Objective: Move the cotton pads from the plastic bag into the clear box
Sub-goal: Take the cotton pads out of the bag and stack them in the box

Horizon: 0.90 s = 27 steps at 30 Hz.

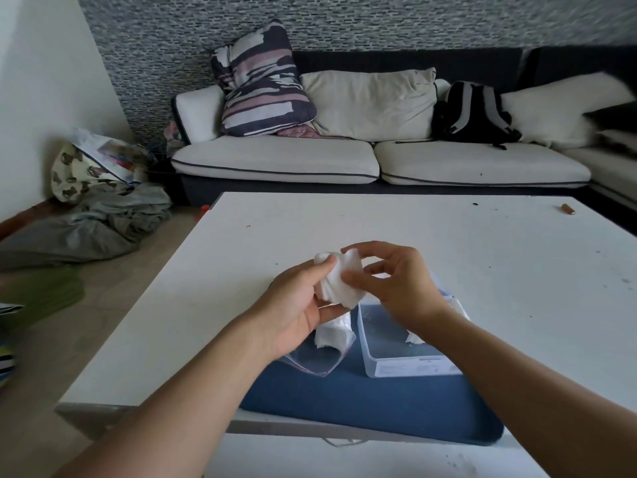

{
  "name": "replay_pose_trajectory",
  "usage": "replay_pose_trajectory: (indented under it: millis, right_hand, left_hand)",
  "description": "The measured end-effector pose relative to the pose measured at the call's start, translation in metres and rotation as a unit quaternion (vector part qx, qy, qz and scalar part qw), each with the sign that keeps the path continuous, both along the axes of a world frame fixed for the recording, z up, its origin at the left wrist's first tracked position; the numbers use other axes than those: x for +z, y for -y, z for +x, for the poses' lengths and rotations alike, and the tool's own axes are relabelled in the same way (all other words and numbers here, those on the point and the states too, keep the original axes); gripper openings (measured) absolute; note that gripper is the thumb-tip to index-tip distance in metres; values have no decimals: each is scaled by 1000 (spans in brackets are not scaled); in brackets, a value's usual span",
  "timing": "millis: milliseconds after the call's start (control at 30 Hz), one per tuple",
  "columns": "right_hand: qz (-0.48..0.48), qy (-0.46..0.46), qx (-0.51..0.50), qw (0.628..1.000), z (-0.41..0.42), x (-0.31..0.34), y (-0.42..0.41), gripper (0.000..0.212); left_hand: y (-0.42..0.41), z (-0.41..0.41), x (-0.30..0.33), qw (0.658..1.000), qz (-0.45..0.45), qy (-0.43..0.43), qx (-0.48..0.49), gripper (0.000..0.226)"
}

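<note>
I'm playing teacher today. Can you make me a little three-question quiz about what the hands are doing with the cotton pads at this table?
1. True or false: the stack of white square cotton pads is held by both hands, the left hand and the right hand.
2. Where does the clear plastic box sit? A) on the white sofa B) on the dark blue mat C) on the floor
3. Fill in: the clear plastic zip bag lies to the ____ of the box.

Key: 1 true. 2 B. 3 left; some pads are still in the bag.
</note>
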State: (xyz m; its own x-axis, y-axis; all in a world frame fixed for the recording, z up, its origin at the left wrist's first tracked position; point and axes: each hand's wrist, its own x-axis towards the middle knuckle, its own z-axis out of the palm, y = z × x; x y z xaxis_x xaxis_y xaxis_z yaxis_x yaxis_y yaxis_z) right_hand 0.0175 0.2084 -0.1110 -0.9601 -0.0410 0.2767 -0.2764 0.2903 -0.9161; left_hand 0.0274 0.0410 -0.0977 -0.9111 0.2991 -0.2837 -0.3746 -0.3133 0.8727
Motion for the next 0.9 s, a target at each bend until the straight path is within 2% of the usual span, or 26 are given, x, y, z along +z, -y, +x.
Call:
replay_pose_trajectory:
  millis: [100,233,467,567,633,900]
  right_hand:
    - [0,-34,-44,998,-1,1,2,17]
    - [-26,-43,-62,997,-2,2,5,7]
    - [-183,37,-74,980,-3,11,0,3]
    - [-246,82,-39,965,-1,14,-2,7]
    - [-224,86,-16,971,1,12,0,7]
    - [-118,47,-34,991,0,7,3,7]
  left_hand:
    - [2,1,6,998,48,42,-14,43]
    - [5,2,10,992,111,49,-18,36]
    - [7,-2,1,994,95,56,18,41]
    - [7,-3,0,993,98,62,19,42]
    - [6,-3,2,994,93,59,12,39]
    - [4,-1,5,997,72,34,-18,41]
